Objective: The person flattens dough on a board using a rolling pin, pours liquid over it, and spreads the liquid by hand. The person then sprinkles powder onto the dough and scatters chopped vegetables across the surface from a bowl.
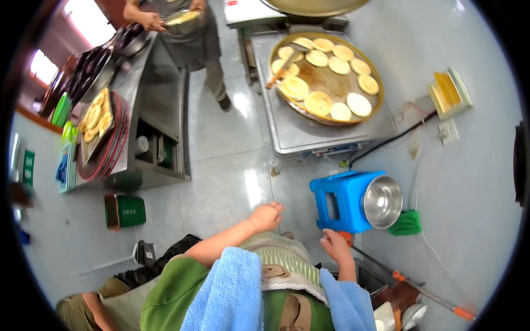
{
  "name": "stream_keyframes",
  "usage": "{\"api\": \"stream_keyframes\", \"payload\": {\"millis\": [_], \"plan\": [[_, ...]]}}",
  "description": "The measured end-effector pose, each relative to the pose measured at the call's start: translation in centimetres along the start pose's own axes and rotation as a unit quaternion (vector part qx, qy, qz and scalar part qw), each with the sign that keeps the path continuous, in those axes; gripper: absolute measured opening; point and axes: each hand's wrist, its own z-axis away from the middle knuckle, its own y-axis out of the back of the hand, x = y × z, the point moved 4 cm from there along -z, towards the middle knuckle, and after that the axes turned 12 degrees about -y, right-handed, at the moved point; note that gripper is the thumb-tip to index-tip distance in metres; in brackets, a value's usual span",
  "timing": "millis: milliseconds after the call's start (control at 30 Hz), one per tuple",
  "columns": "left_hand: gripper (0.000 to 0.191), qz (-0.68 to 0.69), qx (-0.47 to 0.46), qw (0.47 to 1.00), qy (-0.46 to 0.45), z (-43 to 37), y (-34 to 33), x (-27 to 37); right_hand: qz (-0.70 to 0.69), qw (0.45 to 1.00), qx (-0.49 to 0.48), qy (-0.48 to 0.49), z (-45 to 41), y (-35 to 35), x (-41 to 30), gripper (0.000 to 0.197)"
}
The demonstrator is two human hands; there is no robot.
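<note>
My left hand [267, 216] hangs before the striped apron [285, 252], holding nothing, its fingers loosely extended. My right hand [336, 247] is also bare, near the lower edge of a blue plastic stool [350, 207]. I cannot tell whether it touches the stool. A shiny metal bowl [383, 202] is at the stool's right side. Ahead, a large round griddle pan [327, 78] stands on a steel-topped cooker [285, 134]. Round flatbreads [319, 102] lie around its bare, browned middle. A wooden-handled spatula [285, 66] rests across the left rim.
A co-worker [182, 45] holds a bowl of yellow food [182, 18]. The left steel counter [138, 78] carries eggplants [89, 68] and a tray of flatbreads [96, 118]. A green bin [130, 210] stands on the floor. Orange-tipped poles [432, 293] lean at right. Another person [83, 306] is lower left.
</note>
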Motion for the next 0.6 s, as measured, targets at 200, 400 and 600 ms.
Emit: {"api": "stream_keyframes", "payload": {"millis": [200, 400, 600], "plan": [[0.037, 0.020, 0.151, 0.985, 0.080, 6.1, 3.8, -1.0, -0.144, 0.981, -0.103, 0.076, -3.2, 0.3, -7.5, 0.045], [0.038, 0.047, 0.225, 0.966, 0.122, 8.6, 3.0, -1.7, -0.225, 0.945, -0.225, 0.072, -3.7, 0.5, -11.2, 0.045], [0.039, 0.067, 0.215, 0.968, 0.109, 6.7, 2.1, -1.9, -0.189, 0.940, -0.265, 0.097, -5.3, -0.2, -16.3, 0.044]]}}
